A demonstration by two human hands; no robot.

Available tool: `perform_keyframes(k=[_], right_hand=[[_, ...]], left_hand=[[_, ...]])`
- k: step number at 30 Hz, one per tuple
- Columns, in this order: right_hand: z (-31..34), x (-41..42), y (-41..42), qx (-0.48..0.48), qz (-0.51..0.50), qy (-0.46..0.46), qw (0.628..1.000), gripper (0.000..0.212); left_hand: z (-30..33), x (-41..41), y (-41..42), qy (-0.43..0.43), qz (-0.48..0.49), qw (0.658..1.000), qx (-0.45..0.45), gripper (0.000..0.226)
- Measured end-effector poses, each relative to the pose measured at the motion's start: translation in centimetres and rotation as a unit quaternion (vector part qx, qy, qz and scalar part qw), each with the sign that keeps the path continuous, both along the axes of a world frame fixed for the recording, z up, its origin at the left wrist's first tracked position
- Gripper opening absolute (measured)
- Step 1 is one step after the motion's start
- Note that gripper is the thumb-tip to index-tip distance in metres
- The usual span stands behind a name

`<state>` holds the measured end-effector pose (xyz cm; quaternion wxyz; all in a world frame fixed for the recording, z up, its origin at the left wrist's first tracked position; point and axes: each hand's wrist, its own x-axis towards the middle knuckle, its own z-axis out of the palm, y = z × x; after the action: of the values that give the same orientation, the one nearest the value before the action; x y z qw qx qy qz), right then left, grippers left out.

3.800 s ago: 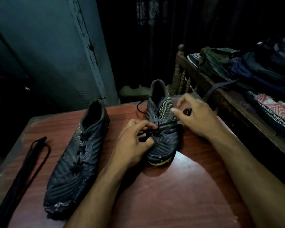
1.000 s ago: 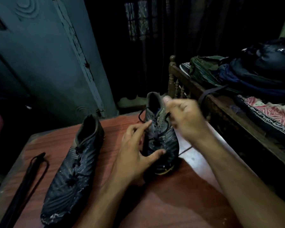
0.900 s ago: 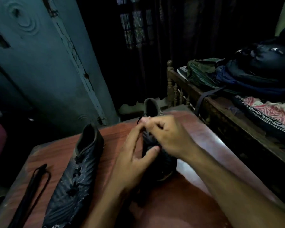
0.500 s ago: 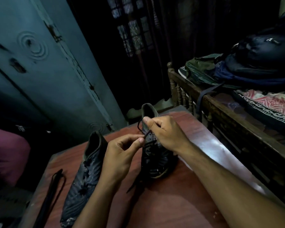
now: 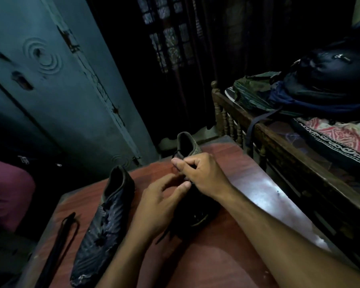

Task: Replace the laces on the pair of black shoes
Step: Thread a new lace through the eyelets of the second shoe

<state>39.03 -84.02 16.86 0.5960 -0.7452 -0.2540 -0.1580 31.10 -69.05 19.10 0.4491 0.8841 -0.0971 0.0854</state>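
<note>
Seeing right hand curled, pinching thin black lace over black textured shoe; left hand loosely spread beside it.

We note a dim room: blue-grey door at left, dark curtain behind, reddish worktop, wooden bed at right.

The reddish-brown wood-grain bench is smooth and glossy, catching a pale sheen. The left black ribbed shoe looks matt and scuffed; the right black shoe's striped knit collar is cloth. The carved dark wooden bed rail looks dull, the red patterned bedspread soft cloth.
</note>
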Motion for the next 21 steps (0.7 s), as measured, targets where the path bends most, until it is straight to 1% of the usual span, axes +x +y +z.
perform_keyframes(k=[2,3,5,7,8,10,12,15,16,17,18,19,20,21], right_hand=[[0.0,-0.2,0.1,0.011,0.009,0.015,1.000,0.058],[-0.1,-0.1,-0.1,0.013,0.008,0.023,1.000,0.058],[-0.3,0.6,-0.9,0.008,-0.005,0.023,1.000,0.061],[-0.8,1.7,-1.9,0.013,-0.038,0.028,0.999,0.062],[-1.2,2.4,-2.5,0.022,-0.060,0.037,0.997,0.062],[-1.8,3.5,-3.3,0.044,-0.100,0.053,0.993,0.062],[-2.3,4.2,-3.6,0.059,-0.125,0.056,0.989,0.060],[-2.8,4.6,-3.1,0.060,-0.123,0.067,0.988,0.058],[-2.7,4.5,-3.0,0.050,-0.116,0.070,0.989,0.059],[-2.5,4.2,-2.7,0.029,-0.111,0.069,0.991,0.059],[-2.2,3.8,-2.3,-0.005,-0.104,0.062,0.993,0.060],[-1.9,3.1,-1.7,-0.040,-0.092,0.048,0.994,0.060],[-1.6,2.4,-0.9,-0.074,-0.073,0.020,0.994,0.059],[-1.4,1.5,-0.1,-0.103,-0.050,-0.011,0.993,0.059]], left_hand=[[-0.2,0.5,-0.8,-0.008,0.008,1.000,-0.030,0.010],[-0.3,0.6,-0.9,-0.010,0.015,0.998,-0.054,0.009],[-0.5,0.6,-0.8,-0.026,0.013,0.996,-0.088,0.015],[-0.6,0.4,-0.3,-0.032,0.002,0.992,-0.125,0.013],[-0.8,0.4,0.3,-0.041,0.011,0.988,-0.147,0.012],[-1.4,0.4,1.7,-0.075,0.060,0.980,-0.172,0.010],[-2.2,0.4,2.8,-0.095,0.104,0.973,-0.181,0.006],[-3.1,0.2,3.5,-0.133,0.125,0.970,-0.160,0.007],[-3.3,0.1,3.5,-0.145,0.128,0.970,-0.144,0.011],[-3.3,0.0,3.3,-0.153,0.126,0.972,-0.124,0.021],[-3.3,-0.1,3.1,-0.150,0.119,0.976,-0.105,0.037],[-3.3,-0.1,2.8,-0.138,0.105,0.981,-0.091,0.051],[-3.4,-0.1,2.4,-0.123,0.087,0.985,-0.079,0.061],[-3.6,0.0,1.9,-0.110,0.069,0.989,-0.070,0.066]])
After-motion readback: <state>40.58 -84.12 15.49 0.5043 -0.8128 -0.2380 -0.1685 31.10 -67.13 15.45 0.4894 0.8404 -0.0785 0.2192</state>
